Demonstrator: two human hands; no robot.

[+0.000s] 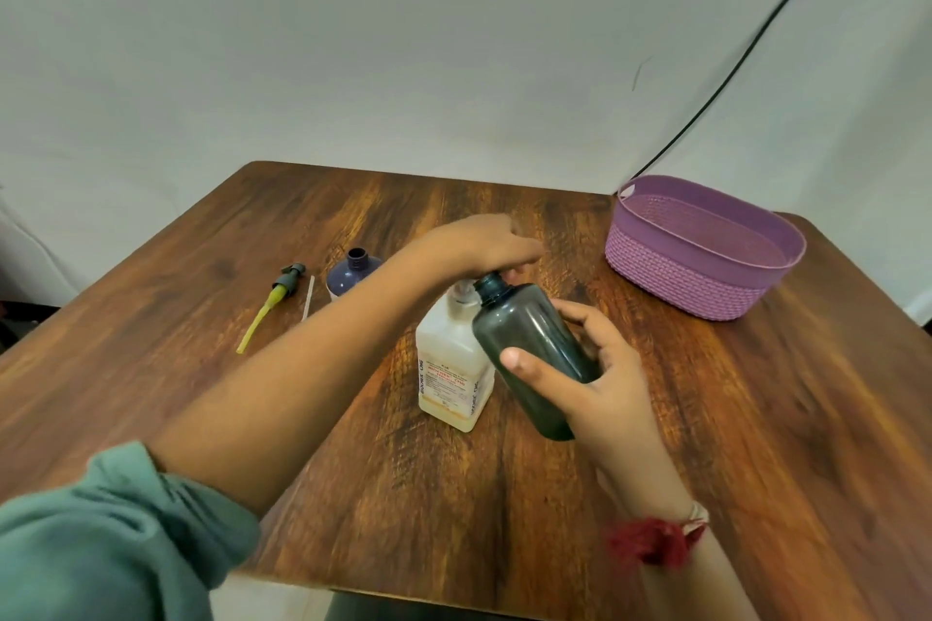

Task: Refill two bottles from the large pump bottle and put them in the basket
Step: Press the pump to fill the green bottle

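Note:
The large white pump bottle [451, 368] stands at the table's middle, with a red-lettered label. My left hand [486, 245] lies palm down on its pump head, which is mostly hidden. My right hand [600, 383] grips a dark grey-green bottle [529, 348], uncapped and tilted, its open neck up against the pump spout. A second bottle [350, 270], dark blue and uncapped, stands behind my left forearm. The purple basket [706, 267] sits at the far right of the table, with nothing visible in it.
A loose pump top with a yellow-green tube [275, 303] and a thin pale straw [307, 295] lie on the wooden table [807, 419] at left. A black cable [756, 35] runs down the white backdrop behind the basket.

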